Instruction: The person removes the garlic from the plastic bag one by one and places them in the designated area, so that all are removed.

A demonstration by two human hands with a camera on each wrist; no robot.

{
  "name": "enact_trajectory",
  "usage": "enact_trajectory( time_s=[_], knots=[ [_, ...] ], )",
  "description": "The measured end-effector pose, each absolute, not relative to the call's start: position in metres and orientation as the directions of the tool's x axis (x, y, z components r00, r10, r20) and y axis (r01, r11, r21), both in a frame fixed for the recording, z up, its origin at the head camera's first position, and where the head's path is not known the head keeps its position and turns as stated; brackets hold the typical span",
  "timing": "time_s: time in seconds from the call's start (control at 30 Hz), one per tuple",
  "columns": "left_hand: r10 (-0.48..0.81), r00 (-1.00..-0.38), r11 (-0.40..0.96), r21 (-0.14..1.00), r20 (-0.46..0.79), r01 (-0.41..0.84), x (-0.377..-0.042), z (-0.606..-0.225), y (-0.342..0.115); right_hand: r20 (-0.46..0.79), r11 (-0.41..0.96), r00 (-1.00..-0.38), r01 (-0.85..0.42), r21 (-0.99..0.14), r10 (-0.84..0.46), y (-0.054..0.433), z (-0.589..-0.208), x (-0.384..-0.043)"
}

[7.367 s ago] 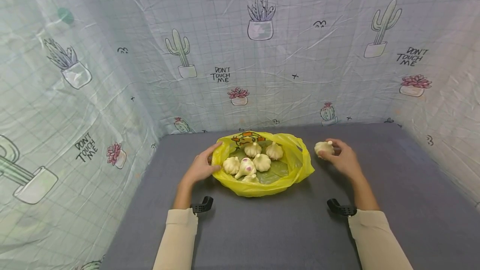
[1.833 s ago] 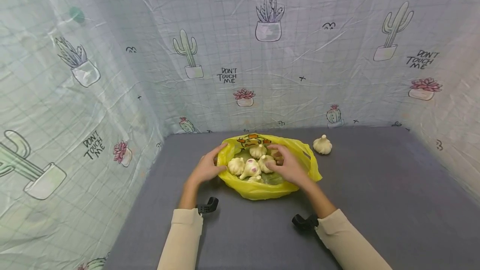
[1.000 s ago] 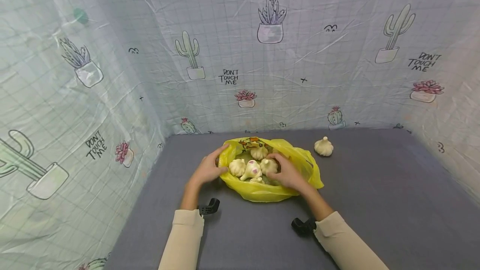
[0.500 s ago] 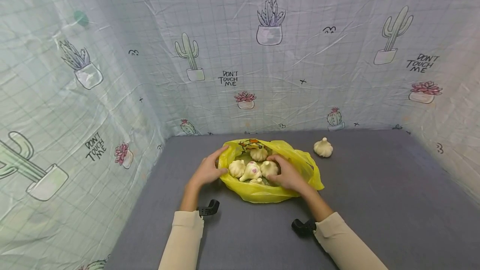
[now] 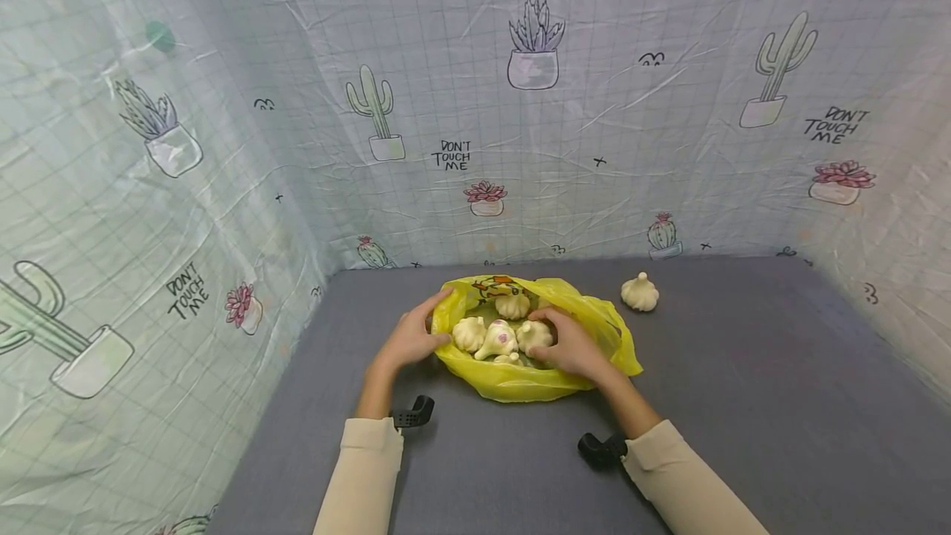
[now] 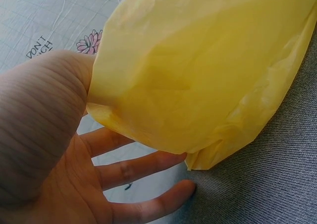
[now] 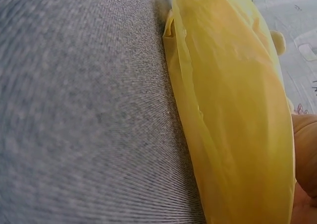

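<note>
In the head view a yellow plastic bag [image 5: 513, 386] lies with its mouth open, several whitish garlic bulbs [image 5: 470, 334] inside. One bulb in the middle has purple-pink patches. My left hand [image 5: 410, 337] grips the bag's left rim, thumb toward the mouth; in the left wrist view, fingers [image 6: 143, 167] spread beneath the yellow film. My right hand [image 5: 572, 345] reaches over the bag's right side and holds a garlic bulb [image 5: 534, 337] between thumb and fingers. In the right wrist view the bag wall [image 7: 233, 110] hides most of that hand. A single garlic bulb [image 5: 640, 293] sits outside, right of the bag.
The bag rests on a dark grey cloth-covered table [image 5: 490, 469]. A pale sheet [image 5: 446, 89] printed with cacti walls off the back and both sides. Black wrist cameras [image 5: 603, 451] sit below both hands.
Earlier my right hand held the garlic bulb now lying right of the bag. It has since moved left into the bag and taken another bulb; the bag's right side has folded inward.
</note>
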State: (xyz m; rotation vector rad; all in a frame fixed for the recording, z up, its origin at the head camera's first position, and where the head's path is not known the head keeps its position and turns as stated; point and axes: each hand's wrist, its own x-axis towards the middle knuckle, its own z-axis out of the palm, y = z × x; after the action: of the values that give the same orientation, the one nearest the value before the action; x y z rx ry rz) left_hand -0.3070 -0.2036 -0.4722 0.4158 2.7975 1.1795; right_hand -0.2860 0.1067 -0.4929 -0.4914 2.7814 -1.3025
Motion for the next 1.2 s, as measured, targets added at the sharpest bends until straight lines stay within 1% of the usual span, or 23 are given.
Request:
enact_trajectory(
  time_s=[0.2,0.37,0.47,0.63,0.77,0.97,1.2],
  knots=[
    [0.277,-0.96,0.66,0.721,0.029,0.213,-0.307,-0.472,-0.204,0.116,0.595,-0.951,-0.272,-0.756,-0.288,0.108,-0.488,-0.285],
    [0.279,-0.96,0.657,0.723,0.027,0.212,-0.307,-0.473,-0.203,0.139,0.534,-0.943,-0.289,-0.794,-0.304,0.108,-0.479,-0.283],
    [0.277,-0.961,0.664,0.717,0.029,0.213,-0.307,-0.473,-0.203,0.153,0.512,-0.936,-0.304,-0.803,-0.316,0.108,-0.473,-0.282],
    [0.269,-0.963,0.677,0.706,0.024,0.207,-0.306,-0.472,-0.203,0.182,0.519,-0.93,-0.332,-0.788,-0.318,0.108,-0.459,-0.276],
    [0.266,-0.964,0.685,0.699,0.025,0.207,-0.306,-0.471,-0.203,0.209,0.488,-0.923,-0.352,-0.798,-0.323,0.109,-0.445,-0.269],
    [0.263,-0.964,0.695,0.687,0.032,0.212,-0.306,-0.47,-0.204,0.239,0.447,-0.922,-0.36,-0.819,-0.306,0.113,-0.428,-0.26],
    [0.27,-0.962,0.683,0.698,0.033,0.215,-0.305,-0.469,-0.203,0.25,0.453,-0.928,-0.355,-0.818,-0.276,0.125,-0.412,-0.256]
  ],
)
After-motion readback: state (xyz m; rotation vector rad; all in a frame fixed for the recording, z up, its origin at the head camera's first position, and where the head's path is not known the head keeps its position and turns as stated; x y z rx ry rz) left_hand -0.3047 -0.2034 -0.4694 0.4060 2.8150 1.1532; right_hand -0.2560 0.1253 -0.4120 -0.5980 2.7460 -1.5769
